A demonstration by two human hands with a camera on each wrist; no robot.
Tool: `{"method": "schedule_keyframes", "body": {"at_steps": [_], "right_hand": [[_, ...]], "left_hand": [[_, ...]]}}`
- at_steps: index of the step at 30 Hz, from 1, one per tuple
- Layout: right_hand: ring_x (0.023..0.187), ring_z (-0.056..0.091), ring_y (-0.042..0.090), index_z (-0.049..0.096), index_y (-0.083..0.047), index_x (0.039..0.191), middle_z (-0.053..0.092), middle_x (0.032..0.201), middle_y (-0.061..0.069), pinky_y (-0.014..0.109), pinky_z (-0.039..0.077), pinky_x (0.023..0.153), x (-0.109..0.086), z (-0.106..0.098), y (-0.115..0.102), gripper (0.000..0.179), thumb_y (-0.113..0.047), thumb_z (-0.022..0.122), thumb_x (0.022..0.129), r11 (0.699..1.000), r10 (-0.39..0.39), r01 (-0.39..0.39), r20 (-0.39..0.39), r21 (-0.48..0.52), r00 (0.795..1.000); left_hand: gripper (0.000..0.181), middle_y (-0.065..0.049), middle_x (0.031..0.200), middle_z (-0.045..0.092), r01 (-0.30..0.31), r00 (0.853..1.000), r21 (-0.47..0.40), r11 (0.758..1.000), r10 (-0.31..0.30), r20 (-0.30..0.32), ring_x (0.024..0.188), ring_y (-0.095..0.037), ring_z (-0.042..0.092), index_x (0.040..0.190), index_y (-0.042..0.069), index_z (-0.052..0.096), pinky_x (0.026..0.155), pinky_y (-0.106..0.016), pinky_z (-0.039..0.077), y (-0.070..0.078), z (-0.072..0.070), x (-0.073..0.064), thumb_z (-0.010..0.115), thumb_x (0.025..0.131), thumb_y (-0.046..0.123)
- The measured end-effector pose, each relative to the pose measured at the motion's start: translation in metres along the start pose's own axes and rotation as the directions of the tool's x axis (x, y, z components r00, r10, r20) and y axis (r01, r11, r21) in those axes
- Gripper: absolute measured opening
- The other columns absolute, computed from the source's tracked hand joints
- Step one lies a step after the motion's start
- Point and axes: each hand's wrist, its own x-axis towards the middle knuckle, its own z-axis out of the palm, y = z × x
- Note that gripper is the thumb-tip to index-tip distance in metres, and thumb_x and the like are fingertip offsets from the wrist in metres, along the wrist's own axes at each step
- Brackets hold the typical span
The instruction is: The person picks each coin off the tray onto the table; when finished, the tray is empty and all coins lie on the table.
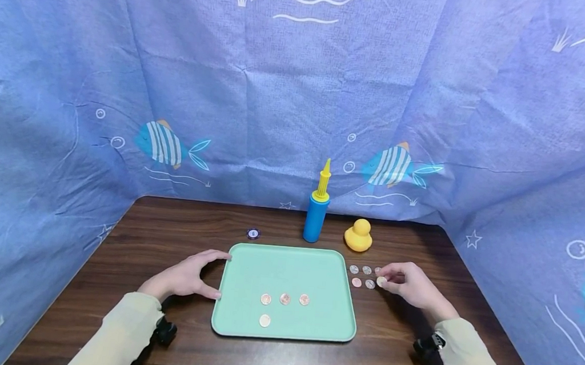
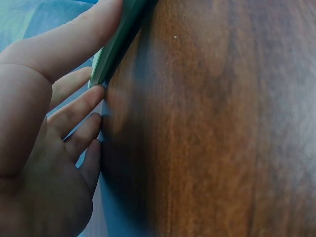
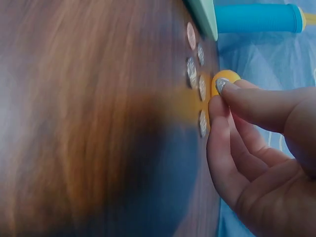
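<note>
A mint-green tray (image 1: pixel 311 267) lies flat on the table, with several coins on it, among them a coppery coin (image 1: pixel 285 299) and a paler coin (image 1: pixel 264 320). My left hand (image 1: pixel 187 274) is at the tray's left edge, thumb and fingers spread apart and touching the rim. To the right of the tray, several coins sit in two short rows, including a silvery coin (image 1: pixel 366 270) and a coppery coin (image 1: pixel 357 282). Above these, my right hand (image 1: pixel 410 283) pinches one coin (image 3: pixel 221 85) between thumb and fingertips; the fingers cover part of it.
Behind the tray stands a blue and yellow hand pump (image 1: pixel 315 216), with a yellow rubber duck (image 1: pixel 359 235) to its right. A dark poker chip (image 1: pixel 253 234) lies behind the tray's left half. Blue fish-print cloth (image 1: pixel 288 102) hangs around the back and sides of the wooden table (image 1: pixel 278 362).
</note>
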Motion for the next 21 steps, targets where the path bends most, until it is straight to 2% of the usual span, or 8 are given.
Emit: {"method": "schedule_keyframes", "body": {"at_steps": [5, 10, 16, 21], "right_hand": [[0.079, 0.063, 0.004, 0.081, -0.002, 0.102, 0.075, 0.09, 0.001, 0.023, 0.055, 0.072, -0.005, -0.002, 0.005, 0.012, -0.004, 0.081, 0.09, 0.998, 0.041, -0.041, -0.011, -0.039, 0.999], [0.079, 0.063, 0.006, 0.079, -0.004, 0.099, 0.073, 0.087, 0.003, 0.025, 0.055, 0.072, -0.005, -0.001, 0.011, 0.012, -0.001, 0.082, 0.088, 0.997, 0.041, -0.042, -0.017, -0.064, 0.999], [0.075, 0.064, 0.005, 0.077, -0.012, 0.094, 0.07, 0.083, -0.005, 0.026, 0.055, 0.07, -0.003, 0.004, 0.015, 0.013, -0.003, 0.084, 0.087, 0.987, 0.072, -0.075, -0.022, -0.14, 0.997], [0.073, 0.065, 0.006, 0.078, -0.011, 0.095, 0.072, 0.084, -0.006, 0.026, 0.054, 0.069, -0.002, 0.006, 0.015, 0.009, -0.007, 0.083, 0.089, 0.98, 0.084, -0.088, -0.031, -0.178, 0.996]], "left_hand": [[0.092, -0.013, 0.161, 0.044, 0.002, 1.0, 0.004, 1.0, -0.002, 0.0, 0.15, -0.042, 0.037, 0.156, 0.018, 0.05, 0.115, -0.066, 0.036, 0.0, 0.0, 0.0, 0.093, 0.079, 0.044], [0.092, -0.013, 0.161, 0.044, 0.005, 1.0, 0.011, 1.0, -0.005, 0.001, 0.151, -0.041, 0.037, 0.156, 0.019, 0.049, 0.116, -0.066, 0.035, -0.001, 0.0, 0.0, 0.092, 0.08, 0.046], [0.092, -0.013, 0.161, 0.044, 0.006, 1.0, 0.014, 1.0, -0.006, 0.001, 0.15, -0.042, 0.037, 0.156, 0.019, 0.05, 0.115, -0.067, 0.035, -0.001, 0.0, 0.0, 0.093, 0.079, 0.045], [0.092, -0.014, 0.161, 0.044, 0.008, 1.0, 0.015, 1.0, -0.008, 0.004, 0.15, -0.042, 0.037, 0.156, 0.018, 0.05, 0.115, -0.067, 0.035, 0.002, 0.0, 0.0, 0.093, 0.079, 0.044]]}}
